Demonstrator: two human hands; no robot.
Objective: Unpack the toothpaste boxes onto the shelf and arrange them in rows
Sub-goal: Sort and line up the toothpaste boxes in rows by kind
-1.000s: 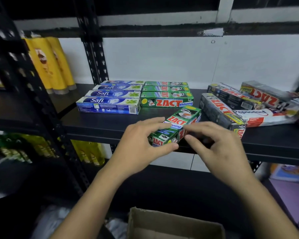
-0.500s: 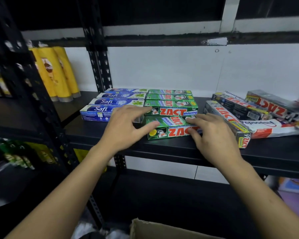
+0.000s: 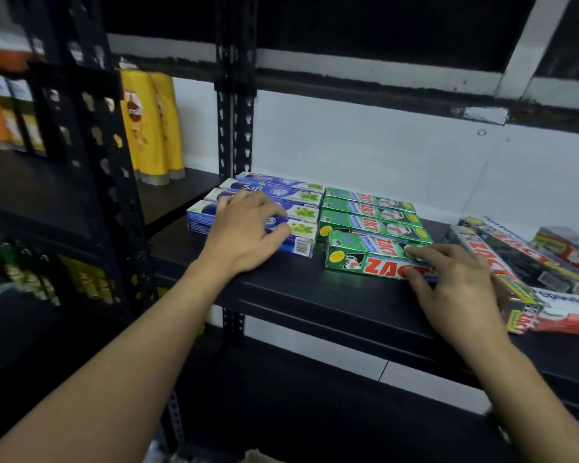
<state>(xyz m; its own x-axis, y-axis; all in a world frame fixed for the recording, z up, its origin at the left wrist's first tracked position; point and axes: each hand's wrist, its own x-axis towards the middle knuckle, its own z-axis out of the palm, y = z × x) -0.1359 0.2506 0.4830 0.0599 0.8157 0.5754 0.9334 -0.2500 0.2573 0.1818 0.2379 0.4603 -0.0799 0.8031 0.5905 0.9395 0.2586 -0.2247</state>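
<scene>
Head camera, and the labels come first: four blue boxes [image 3: 283, 190] lie in a neat row running back from the front edge, with "Safi" in white readable on the rear ones. Just beside them on the right, three green boxes [image 3: 370, 212] carry "ZACT" in red. A front green box [image 3: 355, 259] closes that row, slightly askew, its front face showing "ZAC" in big red letters before the fingers cover the rest.

Left hand [image 3: 244, 228] lies flat on the nearest blue boxes, fingers spread and relaxed. Right hand [image 3: 455, 285] is well apart from it, pinching the right end of the front green box, fingers on top and thumb on the front face.

Further right, loose boxes [image 3: 515, 262] sit in a jumble, dark ones with red "ZACT" and a white-and-red one too blurred to read.

All of it rests on a black shelf [image 3: 315, 299] bolted to a black perforated post [image 3: 234, 128], with a white wall [image 3: 348, 145] behind. Yellow bottles [image 3: 151, 128] stand in the bay to the left.
</scene>
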